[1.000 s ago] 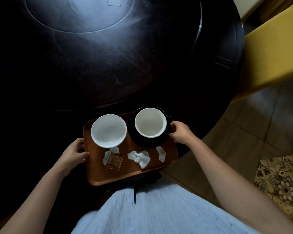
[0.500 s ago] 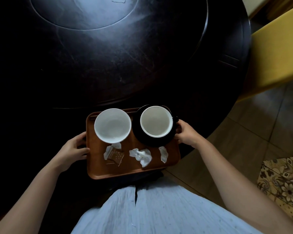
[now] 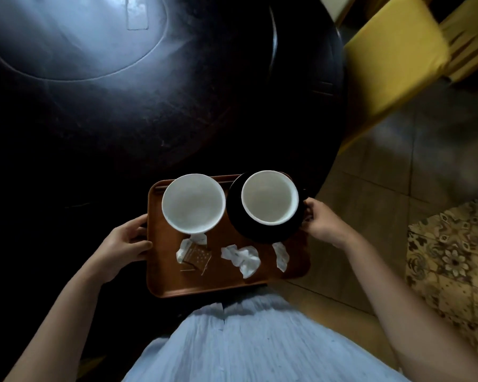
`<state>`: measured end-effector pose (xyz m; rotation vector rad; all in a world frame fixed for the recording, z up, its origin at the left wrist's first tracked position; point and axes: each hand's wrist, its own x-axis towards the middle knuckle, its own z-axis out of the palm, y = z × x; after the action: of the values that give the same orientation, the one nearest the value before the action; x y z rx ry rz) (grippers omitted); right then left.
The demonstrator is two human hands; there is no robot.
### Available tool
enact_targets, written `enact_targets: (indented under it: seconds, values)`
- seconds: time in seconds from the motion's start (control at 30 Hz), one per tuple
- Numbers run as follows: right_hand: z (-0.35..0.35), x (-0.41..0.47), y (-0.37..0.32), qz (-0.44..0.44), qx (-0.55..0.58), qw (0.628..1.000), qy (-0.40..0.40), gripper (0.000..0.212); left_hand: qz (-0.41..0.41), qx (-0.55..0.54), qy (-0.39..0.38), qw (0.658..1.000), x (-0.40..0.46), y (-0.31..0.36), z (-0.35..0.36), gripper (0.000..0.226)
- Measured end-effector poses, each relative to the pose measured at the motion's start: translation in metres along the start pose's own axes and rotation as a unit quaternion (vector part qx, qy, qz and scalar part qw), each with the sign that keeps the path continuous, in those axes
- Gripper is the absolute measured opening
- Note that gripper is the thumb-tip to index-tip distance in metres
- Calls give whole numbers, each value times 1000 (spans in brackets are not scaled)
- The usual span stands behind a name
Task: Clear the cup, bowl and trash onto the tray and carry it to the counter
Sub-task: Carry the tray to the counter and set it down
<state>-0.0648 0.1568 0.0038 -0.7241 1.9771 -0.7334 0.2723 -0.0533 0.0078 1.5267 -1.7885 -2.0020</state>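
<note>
A brown tray (image 3: 177,285) is held in front of my body, above the near edge of the dark round table (image 3: 177,106). My left hand (image 3: 124,244) grips its left rim and my right hand (image 3: 322,220) grips its right rim. On the tray stand a white bowl (image 3: 193,203) at the left and a white cup (image 3: 269,197) on a black saucer (image 3: 249,230) at the right. In front of them lie a torn brown-and-white wrapper (image 3: 193,253), a crumpled white tissue (image 3: 243,259) and a small white scrap (image 3: 280,256).
A yellow chair (image 3: 392,59) stands at the table's right side. Tiled floor (image 3: 398,175) lies to the right, with a patterned rug (image 3: 453,257) beyond my right arm. My light blue clothing fills the bottom of the view.
The tray with both hands on it has risen toward the camera and looks larger. The view has shifted right, showing more floor and chair.
</note>
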Motion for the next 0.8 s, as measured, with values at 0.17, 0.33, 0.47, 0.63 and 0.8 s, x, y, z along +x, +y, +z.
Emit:
enact_targets:
  seconds: [0.17,0.33,0.47,0.63,0.8]
  values:
    - [-16,-58,25,17,43,995,87,31,33,53,-72,995,5,31,26,61]
    - [-30,-121,52,28,112,982,148,33,70,101,-148,981,3,60,66,59]
    - [-39,-177,81,19,130,971,197,29,92,131,-196,967,-7,73,108,58]
    - [-44,-256,131,29,148,955,257,38,120,180,-252,943,-37,74,170,58]
    - [-42,-342,191,67,154,940,296,35,130,200,-311,920,-93,55,237,54]
